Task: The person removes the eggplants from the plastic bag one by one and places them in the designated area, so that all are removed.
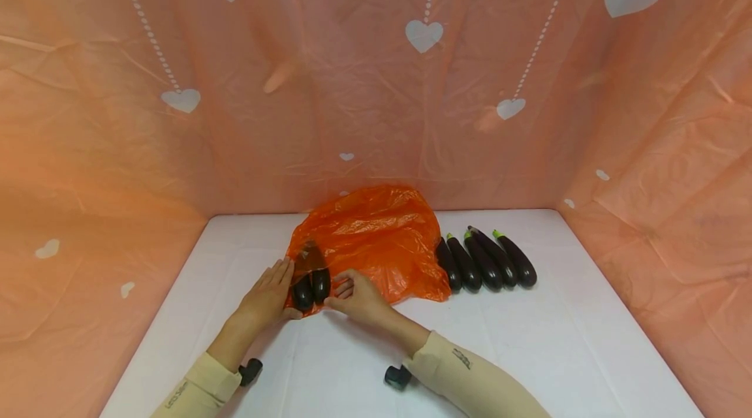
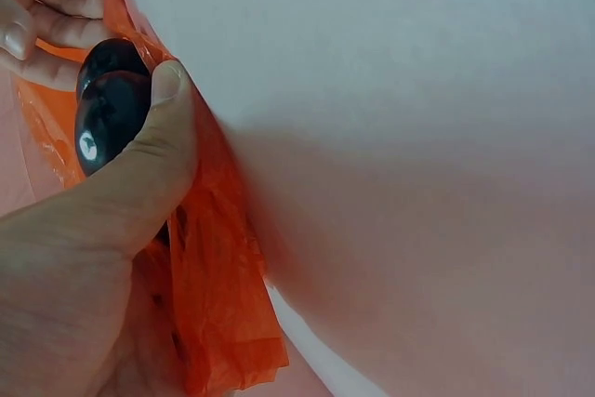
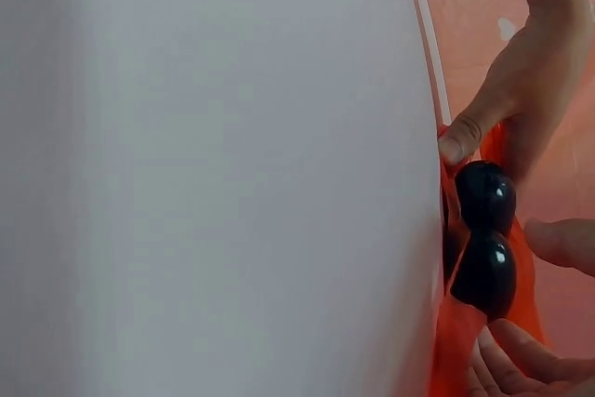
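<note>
An orange plastic bag [image 1: 376, 241] lies on the table, its mouth facing the person. Two dark eggplants sit side by side in the mouth: the left eggplant [image 1: 302, 294] and the right eggplant [image 1: 321, 286], their upper parts showing through the film. My left hand [image 1: 266, 294] rests along the bag's left side with straight fingers. Its thumb [image 2: 165, 123] lies over the lower rim, beside the eggplants' rounded ends. On the other side, my right hand [image 1: 360, 300] is at the mouth, loosely bent, its thumb and fingers [image 3: 516, 346] apart, fingertips right by an eggplant.
Several more eggplants [image 1: 483, 261] lie in a row right of the bag, the leftmost partly covered by it. Orange sheeting with hearts [image 1: 423, 111] hangs behind and beside the white table [image 1: 505, 339]. Each wrist carries a small black camera [image 1: 397, 377].
</note>
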`<action>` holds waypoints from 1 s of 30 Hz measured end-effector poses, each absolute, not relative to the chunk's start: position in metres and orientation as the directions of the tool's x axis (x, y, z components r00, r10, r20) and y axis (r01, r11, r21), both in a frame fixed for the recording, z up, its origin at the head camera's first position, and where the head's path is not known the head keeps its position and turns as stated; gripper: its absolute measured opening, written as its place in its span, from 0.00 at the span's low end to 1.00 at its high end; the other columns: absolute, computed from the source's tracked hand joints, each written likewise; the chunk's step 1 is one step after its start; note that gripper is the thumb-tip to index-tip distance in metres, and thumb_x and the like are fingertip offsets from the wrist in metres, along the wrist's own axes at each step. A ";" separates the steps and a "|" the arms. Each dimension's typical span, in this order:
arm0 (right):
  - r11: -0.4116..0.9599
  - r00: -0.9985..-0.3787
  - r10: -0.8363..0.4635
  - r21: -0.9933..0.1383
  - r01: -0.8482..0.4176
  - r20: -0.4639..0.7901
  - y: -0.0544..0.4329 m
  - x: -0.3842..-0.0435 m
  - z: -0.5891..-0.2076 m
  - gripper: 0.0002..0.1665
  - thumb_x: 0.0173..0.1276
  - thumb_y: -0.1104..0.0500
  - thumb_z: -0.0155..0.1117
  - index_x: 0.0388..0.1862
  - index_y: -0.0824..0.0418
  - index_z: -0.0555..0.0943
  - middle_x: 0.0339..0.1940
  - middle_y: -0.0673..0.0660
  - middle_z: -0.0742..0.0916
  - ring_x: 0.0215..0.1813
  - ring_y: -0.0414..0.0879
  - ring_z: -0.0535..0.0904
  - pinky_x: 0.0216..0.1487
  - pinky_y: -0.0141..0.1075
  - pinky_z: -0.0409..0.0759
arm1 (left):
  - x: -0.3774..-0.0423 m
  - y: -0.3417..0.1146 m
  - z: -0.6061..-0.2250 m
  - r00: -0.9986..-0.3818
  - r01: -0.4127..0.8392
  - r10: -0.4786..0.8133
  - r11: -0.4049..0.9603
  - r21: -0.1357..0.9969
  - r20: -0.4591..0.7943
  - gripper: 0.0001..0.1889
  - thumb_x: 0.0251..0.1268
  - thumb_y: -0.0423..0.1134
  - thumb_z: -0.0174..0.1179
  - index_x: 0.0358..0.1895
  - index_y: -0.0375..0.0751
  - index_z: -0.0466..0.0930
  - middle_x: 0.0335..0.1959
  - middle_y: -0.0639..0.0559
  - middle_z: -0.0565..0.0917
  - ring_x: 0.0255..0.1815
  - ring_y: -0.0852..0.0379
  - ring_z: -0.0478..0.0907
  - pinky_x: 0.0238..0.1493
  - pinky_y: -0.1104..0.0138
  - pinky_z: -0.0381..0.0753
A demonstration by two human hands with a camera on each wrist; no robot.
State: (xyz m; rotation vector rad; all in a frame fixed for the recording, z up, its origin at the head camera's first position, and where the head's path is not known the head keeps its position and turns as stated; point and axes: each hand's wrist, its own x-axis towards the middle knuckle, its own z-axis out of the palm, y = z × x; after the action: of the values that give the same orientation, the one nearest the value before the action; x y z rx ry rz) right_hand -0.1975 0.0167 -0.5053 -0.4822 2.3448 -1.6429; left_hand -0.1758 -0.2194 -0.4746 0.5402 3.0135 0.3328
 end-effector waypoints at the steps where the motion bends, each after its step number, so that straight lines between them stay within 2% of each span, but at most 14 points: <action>1: 0.317 -0.917 -0.398 -0.939 -0.132 -0.005 0.016 -0.198 -0.505 0.26 0.67 0.62 0.80 0.58 0.69 0.79 0.42 0.60 0.87 0.40 0.42 0.81 0.37 0.28 0.83 | -0.176 -0.219 -0.475 -0.937 0.336 0.349 0.915 0.223 -0.023 0.56 0.58 0.47 0.81 0.77 0.15 0.59 0.80 0.21 0.61 0.82 0.26 0.58 0.83 0.40 0.59; 14: 0.361 -0.929 -0.370 -0.925 -0.118 -0.026 0.009 -0.198 -0.501 0.28 0.65 0.61 0.81 0.58 0.72 0.80 0.36 0.55 0.85 0.35 0.42 0.79 0.33 0.28 0.81 | -0.175 -0.218 -0.473 -0.936 0.339 0.351 0.913 0.225 -0.012 0.55 0.58 0.47 0.81 0.77 0.14 0.59 0.80 0.20 0.62 0.82 0.26 0.59 0.82 0.40 0.60; 21: 0.429 -0.939 -0.339 -0.897 -0.107 -0.051 0.003 -0.202 -0.502 0.29 0.65 0.58 0.82 0.58 0.72 0.82 0.33 0.51 0.84 0.34 0.42 0.79 0.34 0.29 0.81 | -0.175 -0.218 -0.473 -0.937 0.337 0.349 0.914 0.227 -0.010 0.55 0.57 0.47 0.81 0.77 0.14 0.59 0.79 0.20 0.62 0.82 0.25 0.59 0.82 0.40 0.61; 30: 0.474 -0.945 -0.321 -0.874 -0.103 -0.063 0.001 -0.205 -0.501 0.31 0.66 0.55 0.83 0.59 0.72 0.82 0.31 0.51 0.82 0.31 0.42 0.77 0.31 0.29 0.77 | -0.176 -0.218 -0.475 -0.935 0.346 0.355 0.915 0.209 -0.006 0.56 0.57 0.48 0.81 0.77 0.14 0.59 0.79 0.20 0.63 0.82 0.26 0.59 0.82 0.40 0.61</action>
State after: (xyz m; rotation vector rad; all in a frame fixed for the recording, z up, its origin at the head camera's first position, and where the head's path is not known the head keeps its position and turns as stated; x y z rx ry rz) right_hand -0.2048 0.0009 -0.5014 -0.3651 2.5034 -1.4621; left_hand -0.1760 -0.2185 -0.4751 0.5552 3.0314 0.3188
